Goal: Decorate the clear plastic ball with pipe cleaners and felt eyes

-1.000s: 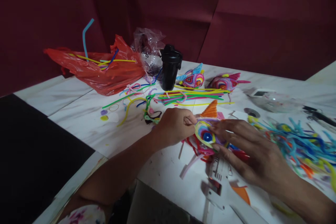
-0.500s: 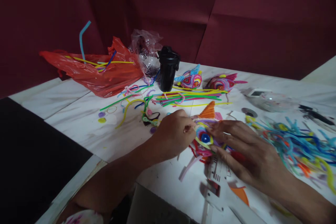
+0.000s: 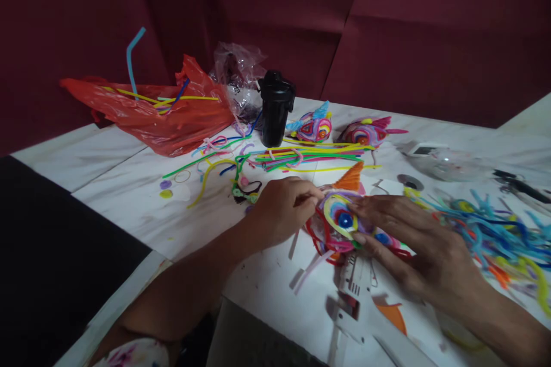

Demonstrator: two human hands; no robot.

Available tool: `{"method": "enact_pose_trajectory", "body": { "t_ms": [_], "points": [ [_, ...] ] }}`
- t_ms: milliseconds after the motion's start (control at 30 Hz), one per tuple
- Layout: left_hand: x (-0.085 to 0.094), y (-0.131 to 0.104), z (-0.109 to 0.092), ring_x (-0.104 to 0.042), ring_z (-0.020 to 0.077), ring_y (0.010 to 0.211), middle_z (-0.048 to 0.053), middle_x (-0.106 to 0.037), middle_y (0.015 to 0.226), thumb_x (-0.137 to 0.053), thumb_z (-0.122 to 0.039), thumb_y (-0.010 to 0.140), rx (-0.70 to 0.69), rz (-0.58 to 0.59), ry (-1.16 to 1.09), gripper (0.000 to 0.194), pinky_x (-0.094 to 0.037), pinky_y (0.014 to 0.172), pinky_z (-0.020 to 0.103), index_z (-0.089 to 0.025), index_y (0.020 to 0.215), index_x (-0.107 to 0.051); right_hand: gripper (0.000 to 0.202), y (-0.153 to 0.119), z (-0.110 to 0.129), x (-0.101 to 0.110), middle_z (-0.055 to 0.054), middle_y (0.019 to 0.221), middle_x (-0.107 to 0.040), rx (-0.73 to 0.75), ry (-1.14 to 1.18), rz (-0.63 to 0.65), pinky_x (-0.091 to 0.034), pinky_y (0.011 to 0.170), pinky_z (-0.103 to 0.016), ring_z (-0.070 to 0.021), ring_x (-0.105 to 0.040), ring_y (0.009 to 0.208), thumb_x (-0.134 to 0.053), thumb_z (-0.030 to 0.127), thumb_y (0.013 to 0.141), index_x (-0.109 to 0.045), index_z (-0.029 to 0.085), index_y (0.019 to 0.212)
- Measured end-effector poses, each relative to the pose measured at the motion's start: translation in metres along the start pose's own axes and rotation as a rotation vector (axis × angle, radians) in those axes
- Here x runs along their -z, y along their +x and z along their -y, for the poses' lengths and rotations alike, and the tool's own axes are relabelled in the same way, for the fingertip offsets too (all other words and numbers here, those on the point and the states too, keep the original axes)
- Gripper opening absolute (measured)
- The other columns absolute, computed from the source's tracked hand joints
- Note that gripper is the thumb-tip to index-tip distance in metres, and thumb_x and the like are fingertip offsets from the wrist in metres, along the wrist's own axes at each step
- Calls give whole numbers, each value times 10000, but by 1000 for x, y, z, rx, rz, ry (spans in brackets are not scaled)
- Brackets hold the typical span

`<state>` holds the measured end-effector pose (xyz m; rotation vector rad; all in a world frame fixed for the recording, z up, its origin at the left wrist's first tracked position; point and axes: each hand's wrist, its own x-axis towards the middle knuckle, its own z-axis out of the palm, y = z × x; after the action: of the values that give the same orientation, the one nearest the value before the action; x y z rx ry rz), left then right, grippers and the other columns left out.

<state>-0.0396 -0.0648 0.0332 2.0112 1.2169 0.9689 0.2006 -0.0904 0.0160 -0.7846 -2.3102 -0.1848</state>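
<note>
A colourful pipe-cleaner fish [image 3: 329, 229] with a blue-centred eye and an orange fin [image 3: 352, 176] is between my hands. My right hand [image 3: 413, 241] grips its right side, fingers over the top and thumb by the eye. At its upper left edge my left hand [image 3: 290, 203] is closed in a pinch, seemingly on a pale pipe cleaner; the fingertips partly hide it. A loose lilac strand [image 3: 313, 271] hangs from the lower left. Just below the fish lies a white glue gun [image 3: 359, 304], its nozzle end hidden.
Two similar fish [image 3: 315, 128] stand behind, beside a black lidded cup [image 3: 275, 109]. Straight pipe cleaners [image 3: 314, 156] lie before them. A red plastic bag [image 3: 167, 126] sits at left, a pile of cut pipe cleaners [image 3: 495, 235] at right. An orange piece [image 3: 392, 318] lies by the glue gun.
The fish has shifted slightly right and turned a little, showing more of its red left side. My left fingers have straightened from a tighter curl and still touch its edge.
</note>
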Motion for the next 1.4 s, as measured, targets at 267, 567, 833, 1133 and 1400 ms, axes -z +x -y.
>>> {"method": "enact_pose_trajectory", "body": {
  "t_ms": [267,567,833,1133,1400],
  "points": [
    [-4,13,16,-585,105,661,-13,-660,711,-674,-209,753,137,94,-310,80,-438,633,214,-153,803,-701,266,1,0,1,-110,1074,-713,-8,8,2,-566,839,-428,-272,-660,1014,-659,207,883,-639,204,1148],
    [-6,18,26,-536,98,604,-22,-622,636,-717,-235,708,143,166,-354,114,-397,593,220,-135,762,-723,259,2,3,1,-117,1059,-711,6,14,8,-563,839,-425,-269,-647,1025,-663,189,885,-633,192,1142],
    [-15,21,36,-483,78,592,-47,-546,633,-722,-240,673,79,172,-492,141,-363,562,204,-143,742,-646,293,4,4,1,-130,1079,-713,21,23,7,-560,862,-406,-254,-642,1041,-677,175,877,-638,167,1167],
    [-16,22,35,-489,67,583,-46,-559,617,-766,-194,646,147,227,-641,183,-371,576,207,-141,685,-595,327,0,1,2,-110,1097,-717,-22,46,20,-578,879,-434,-273,-652,1072,-684,167,859,-648,212,1181],
    [-11,23,33,-574,82,644,-2,-651,672,-755,-140,669,229,252,-673,81,-430,643,209,-116,718,-696,350,4,1,3,-98,1073,-740,11,34,1,-596,853,-413,-255,-692,1003,-674,181,869,-638,228,1214]
  ]
}}
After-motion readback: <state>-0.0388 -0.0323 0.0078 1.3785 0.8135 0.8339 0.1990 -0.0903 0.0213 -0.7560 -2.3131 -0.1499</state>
